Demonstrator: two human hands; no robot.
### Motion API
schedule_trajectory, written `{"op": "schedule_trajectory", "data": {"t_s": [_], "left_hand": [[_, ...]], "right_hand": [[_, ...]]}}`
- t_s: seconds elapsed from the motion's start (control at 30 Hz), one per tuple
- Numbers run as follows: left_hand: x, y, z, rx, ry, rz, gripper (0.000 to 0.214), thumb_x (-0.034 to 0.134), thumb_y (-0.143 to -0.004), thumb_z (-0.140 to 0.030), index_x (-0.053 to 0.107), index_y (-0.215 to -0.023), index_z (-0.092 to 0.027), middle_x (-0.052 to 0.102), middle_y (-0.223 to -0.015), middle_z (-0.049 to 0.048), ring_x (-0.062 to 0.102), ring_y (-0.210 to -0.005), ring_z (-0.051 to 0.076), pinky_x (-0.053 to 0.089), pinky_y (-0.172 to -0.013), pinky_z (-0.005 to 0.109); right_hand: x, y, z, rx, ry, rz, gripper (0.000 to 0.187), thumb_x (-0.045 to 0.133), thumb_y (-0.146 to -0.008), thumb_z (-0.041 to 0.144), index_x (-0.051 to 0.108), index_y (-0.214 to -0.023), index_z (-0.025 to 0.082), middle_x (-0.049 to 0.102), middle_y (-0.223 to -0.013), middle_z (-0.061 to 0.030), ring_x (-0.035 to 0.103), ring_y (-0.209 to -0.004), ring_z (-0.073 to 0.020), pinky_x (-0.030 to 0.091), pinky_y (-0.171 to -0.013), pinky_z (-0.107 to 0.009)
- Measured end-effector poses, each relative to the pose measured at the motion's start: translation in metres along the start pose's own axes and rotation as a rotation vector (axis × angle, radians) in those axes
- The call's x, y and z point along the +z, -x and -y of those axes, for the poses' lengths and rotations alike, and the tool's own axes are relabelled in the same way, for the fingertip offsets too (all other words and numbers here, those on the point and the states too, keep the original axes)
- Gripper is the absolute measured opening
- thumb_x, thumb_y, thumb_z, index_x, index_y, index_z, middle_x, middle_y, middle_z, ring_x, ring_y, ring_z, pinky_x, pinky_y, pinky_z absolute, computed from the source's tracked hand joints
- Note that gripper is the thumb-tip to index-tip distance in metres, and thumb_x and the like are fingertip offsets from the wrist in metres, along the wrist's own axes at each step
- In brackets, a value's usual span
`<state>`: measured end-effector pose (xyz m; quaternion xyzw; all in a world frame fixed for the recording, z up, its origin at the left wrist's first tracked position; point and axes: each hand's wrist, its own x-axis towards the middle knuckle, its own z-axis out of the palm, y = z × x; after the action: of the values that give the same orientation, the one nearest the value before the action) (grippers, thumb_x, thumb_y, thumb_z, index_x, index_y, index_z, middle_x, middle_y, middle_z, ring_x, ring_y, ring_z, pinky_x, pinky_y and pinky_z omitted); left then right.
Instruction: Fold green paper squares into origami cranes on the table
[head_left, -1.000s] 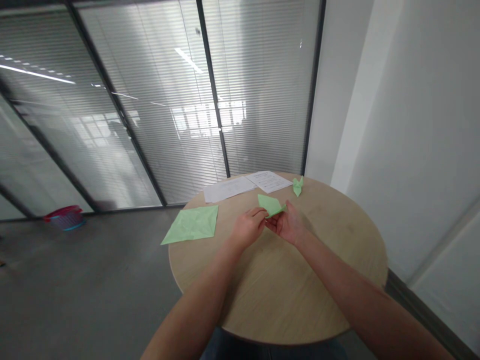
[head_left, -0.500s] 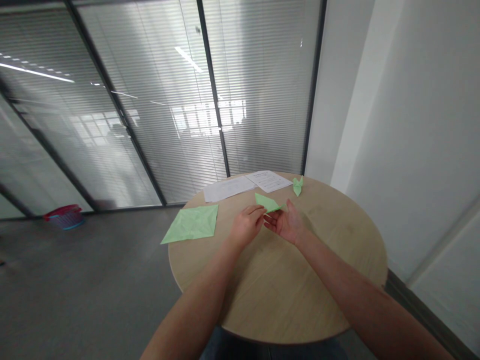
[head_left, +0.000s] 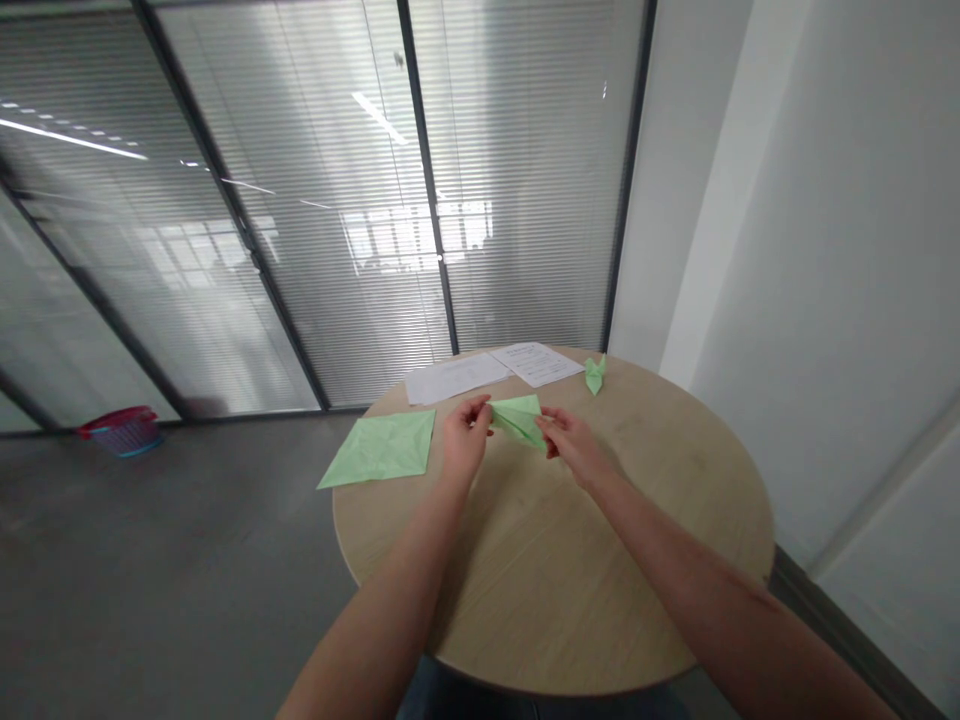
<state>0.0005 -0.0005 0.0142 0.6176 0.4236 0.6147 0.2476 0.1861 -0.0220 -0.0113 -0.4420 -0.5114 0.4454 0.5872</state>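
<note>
Between my two hands is a piece of folded green paper [head_left: 517, 416], with creases showing across its face. My left hand [head_left: 466, 432] pinches its left corner between thumb and fingers. On the other side, my right hand [head_left: 571, 440] grips the right edge, fingers closed on it. The paper seems to be held just above the table; its underside is hidden. A larger green sheet [head_left: 386, 446] lies flat to the left of my left hand, one corner jutting past the table edge. Farther back on the right sits a small folded green paper figure [head_left: 595, 374] with pointed tips.
White papers [head_left: 457, 379] lie at the far side of the round wooden table [head_left: 570, 600], including a printed sheet [head_left: 536, 363]. A red and blue basket [head_left: 124, 432] stands on the floor at the left. Glass partitions with blinds [head_left: 360, 200] rise behind, and a white wall [head_left: 840, 280] stands right.
My hands have moved apart, the left one leftward, and now hold the folded paper at opposite sides. The paper has turned, showing a different creased face. My right fingers have closed from a more spread pose.
</note>
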Motion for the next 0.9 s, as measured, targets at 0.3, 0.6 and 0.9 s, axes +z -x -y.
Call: {"op": "schedule_trajectory", "data": {"t_s": [0.3,0.6,0.9], "left_hand": [[0.001,-0.001,-0.004,-0.091,0.184,0.046,0.030,0.070,-0.073,-0.025,0.072,-0.100,-0.013,0.069,-0.075,0.0027,0.062,-0.060,0.013,0.055,-0.055,0.024],[0.000,0.000,-0.009,-0.109,0.191,0.061,0.021,0.066,-0.078,-0.032,0.070,-0.085,-0.013,0.068,-0.074,0.0035,0.064,-0.068,0.015,0.057,-0.058,0.026],[0.001,0.003,-0.011,-0.087,0.179,0.102,0.028,0.060,-0.083,-0.041,0.067,-0.086,-0.014,0.066,-0.081,0.0059,0.066,-0.077,0.018,0.061,-0.062,0.030]], "right_hand": [[-0.006,-0.004,-0.009,-0.028,0.116,-0.018,0.032,0.062,-0.077,0.052,0.066,-0.084,0.021,0.060,-0.063,0.0002,0.047,-0.050,-0.0113,0.035,-0.047,-0.024],[-0.006,-0.004,-0.005,-0.114,-0.027,-0.089,0.014,0.070,-0.076,0.035,0.068,-0.078,0.021,0.061,-0.062,0.0012,0.050,-0.053,-0.0130,0.036,-0.050,-0.025],[-0.007,-0.002,0.001,-0.180,-0.077,-0.117,0.002,0.069,-0.076,0.025,0.069,-0.075,0.024,0.063,-0.064,0.0023,0.053,-0.063,-0.0160,0.040,-0.063,-0.026]]}}
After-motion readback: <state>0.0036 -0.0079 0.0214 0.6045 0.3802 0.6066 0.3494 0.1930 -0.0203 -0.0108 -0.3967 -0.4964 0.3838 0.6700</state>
